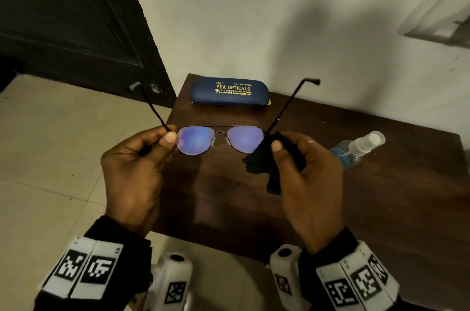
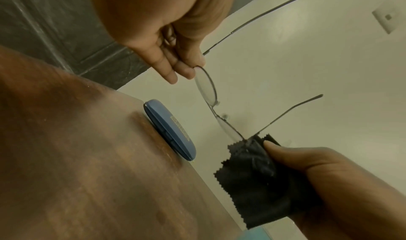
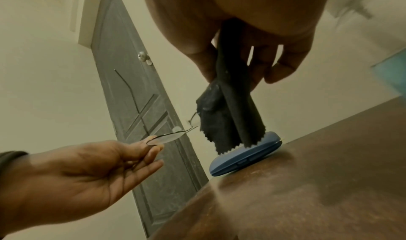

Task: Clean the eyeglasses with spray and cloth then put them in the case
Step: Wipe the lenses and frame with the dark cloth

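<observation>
I hold thin metal-framed eyeglasses above the dark wooden table, their temples open and pointing away from me. My left hand pinches the frame's left corner between thumb and fingers. My right hand pinches a black zigzag-edged cloth over the right lens edge. The shut blue case lies at the table's back. A clear spray bottle lies on its side to the right.
The table stands against a pale wall, with a dark door to the left and light floor tiles below. A wall plate shows in the left wrist view.
</observation>
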`<state>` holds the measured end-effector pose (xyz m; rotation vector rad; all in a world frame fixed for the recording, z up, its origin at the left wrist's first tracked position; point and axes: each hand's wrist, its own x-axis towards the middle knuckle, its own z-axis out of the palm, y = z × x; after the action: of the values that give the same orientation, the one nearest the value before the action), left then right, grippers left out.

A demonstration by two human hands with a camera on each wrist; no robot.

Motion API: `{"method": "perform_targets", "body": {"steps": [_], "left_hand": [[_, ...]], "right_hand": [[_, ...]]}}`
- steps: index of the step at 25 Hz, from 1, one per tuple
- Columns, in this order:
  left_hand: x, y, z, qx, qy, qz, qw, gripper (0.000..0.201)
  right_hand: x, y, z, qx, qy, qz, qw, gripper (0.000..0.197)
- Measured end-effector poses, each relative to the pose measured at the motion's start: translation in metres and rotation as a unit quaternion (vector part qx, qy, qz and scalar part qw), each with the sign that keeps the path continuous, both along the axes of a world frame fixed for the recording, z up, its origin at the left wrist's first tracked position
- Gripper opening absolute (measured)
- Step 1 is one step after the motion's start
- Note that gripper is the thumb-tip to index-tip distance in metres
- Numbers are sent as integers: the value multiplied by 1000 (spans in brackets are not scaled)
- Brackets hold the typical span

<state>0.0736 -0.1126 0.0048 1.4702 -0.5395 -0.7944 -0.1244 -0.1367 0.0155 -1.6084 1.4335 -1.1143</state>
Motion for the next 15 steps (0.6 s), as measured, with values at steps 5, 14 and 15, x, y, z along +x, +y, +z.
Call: {"method": "perform_targets", "body": {"steps": [5, 14, 15], "left_hand": [[0, 1, -1, 4, -24, -36, 999, 14], [-1, 7, 0, 58, -101, -98, 988, 25], [-2, 9, 0, 82, -127, -104, 983, 26]], "right_hand": [[-11, -10, -3, 45, 18, 31, 998, 18], [-10, -13, -10, -37, 75, 49, 995, 21], [-9, -13, -10, -65, 92, 40, 993, 25]]}}
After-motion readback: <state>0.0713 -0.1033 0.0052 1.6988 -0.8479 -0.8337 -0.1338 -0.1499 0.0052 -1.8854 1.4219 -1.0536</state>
